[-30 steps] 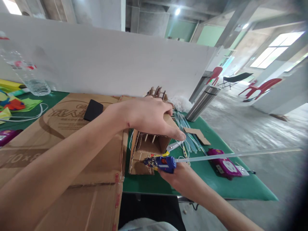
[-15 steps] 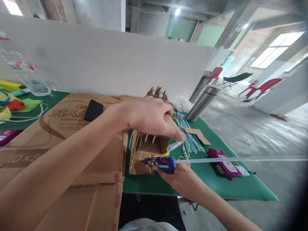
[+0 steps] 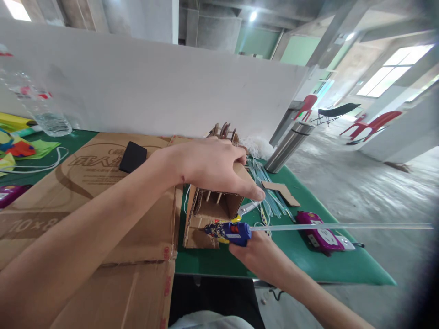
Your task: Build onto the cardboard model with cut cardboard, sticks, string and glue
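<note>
My left hand (image 3: pixel 212 167) lies across the top of a small cardboard box (image 3: pixel 214 210), holding it with the thumb spread along the right side. The other fingertips are partly hidden at the far side. Thin sticks show inside the box's open front. In my right hand (image 3: pixel 255 251) is a blue glue gun (image 3: pixel 240 234), its tip over the cardboard flap (image 3: pixel 197 235) at the front of the box. A long clear glue stick (image 3: pixel 339 226) juts from the back of the gun. Scissors (image 3: pixel 247 208) with yellow handles lie partly hidden behind the gun.
A big flattened carton (image 3: pixel 137 228) with a black phone (image 3: pixel 133 156) covers the left of the green table (image 3: pixel 318 269). Glue sticks (image 3: pixel 270 194), a cardboard scrap (image 3: pixel 281 193), a purple power strip (image 3: pixel 320 233) and a steel flask (image 3: pixel 290 148) lie or stand right. A bottle (image 3: pixel 51 119) stands left.
The glue stick's rear end has shifted slightly left, into view. My right hand's fingers have moved a little on the gun's handle. My left hand and the box stay put.
</note>
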`<state>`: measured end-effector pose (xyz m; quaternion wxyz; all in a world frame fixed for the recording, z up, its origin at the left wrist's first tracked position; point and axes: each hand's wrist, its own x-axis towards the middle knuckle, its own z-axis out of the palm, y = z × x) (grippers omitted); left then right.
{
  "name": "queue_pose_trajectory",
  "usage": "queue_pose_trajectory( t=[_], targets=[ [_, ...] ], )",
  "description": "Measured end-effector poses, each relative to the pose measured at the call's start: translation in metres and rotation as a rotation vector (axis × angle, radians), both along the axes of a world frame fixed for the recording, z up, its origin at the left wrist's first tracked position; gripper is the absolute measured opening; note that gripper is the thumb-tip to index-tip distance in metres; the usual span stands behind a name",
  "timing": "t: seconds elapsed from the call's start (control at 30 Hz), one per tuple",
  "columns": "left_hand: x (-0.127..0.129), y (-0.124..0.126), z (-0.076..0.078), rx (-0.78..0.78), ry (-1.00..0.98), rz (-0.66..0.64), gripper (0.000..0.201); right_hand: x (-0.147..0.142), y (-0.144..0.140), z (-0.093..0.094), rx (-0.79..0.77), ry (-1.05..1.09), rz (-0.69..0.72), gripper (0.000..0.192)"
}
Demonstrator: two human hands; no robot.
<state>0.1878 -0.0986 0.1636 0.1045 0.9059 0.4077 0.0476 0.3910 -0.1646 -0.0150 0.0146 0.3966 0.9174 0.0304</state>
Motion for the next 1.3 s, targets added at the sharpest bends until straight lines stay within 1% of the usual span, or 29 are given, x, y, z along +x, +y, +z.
queue_pose_trajectory(
  t=[0.13,0.23,0.43,0.57,0.63,0.73,0.87,0.93,1.03,1.2,1.3],
  targets=[
    [0.0,0.001,0.0,-0.003,-0.004,-0.003,0.067,-0.002,-0.001,0.002,-0.052,0.129,-0.064,0.023],
    [0.0,0.001,0.0,0.002,-0.009,-0.014,0.067,-0.002,-0.001,0.001,-0.059,0.166,-0.086,0.021],
    [0.0,-0.001,0.001,0.01,0.005,-0.013,0.067,-0.002,0.0,0.001,-0.053,0.113,-0.11,0.025],
    [0.0,0.0,0.001,0.0,-0.001,-0.013,0.066,-0.002,-0.002,-0.002,-0.058,0.077,-0.075,0.026],
    [0.0,0.0,0.001,-0.003,-0.001,-0.012,0.066,0.0,-0.003,-0.004,-0.111,0.16,-0.099,0.026],
    [0.0,0.0,0.002,-0.008,0.005,-0.008,0.067,0.001,-0.006,-0.002,-0.213,0.35,-0.169,0.025],
    [0.001,-0.001,0.002,-0.011,0.01,-0.011,0.072,-0.003,-0.009,0.001,-0.428,0.652,-0.373,0.021],
    [0.002,0.0,0.002,-0.007,0.017,-0.007,0.076,-0.005,-0.01,0.0,-0.532,0.763,-0.464,0.021],
    [0.002,0.0,0.002,-0.008,0.023,-0.002,0.081,-0.005,-0.011,-0.003,-0.621,0.832,-0.526,0.024],
    [0.001,0.001,0.0,-0.01,0.012,-0.002,0.076,-0.002,-0.011,-0.004,-0.669,0.882,-0.575,0.024],
    [0.001,0.002,0.0,-0.011,0.011,-0.009,0.078,-0.002,-0.01,-0.003,-0.711,0.901,-0.609,0.025]
  ],
)
